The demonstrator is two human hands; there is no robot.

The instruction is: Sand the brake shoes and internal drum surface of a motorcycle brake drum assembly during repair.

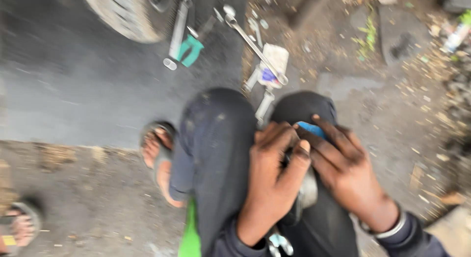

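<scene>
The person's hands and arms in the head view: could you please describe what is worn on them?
Both hands are bare, with no gloves. The left hand comes out of a dark sleeve. The right hand has a silver metal bangle at the wrist, above a dark blue-grey sleeve. No rings are discernible in this blurred picture.

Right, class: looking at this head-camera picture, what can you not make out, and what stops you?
- Blue object, head view: mostly covered by the right hand and left hand; its kind is unclear.
- Grey metal part: wedged between the hands, shape hidden.
- Tools on the ground: motion blur smears detail.
- Tyre: cut by the top edge.
- Sandalled foot: cut by the left edge.
</scene>
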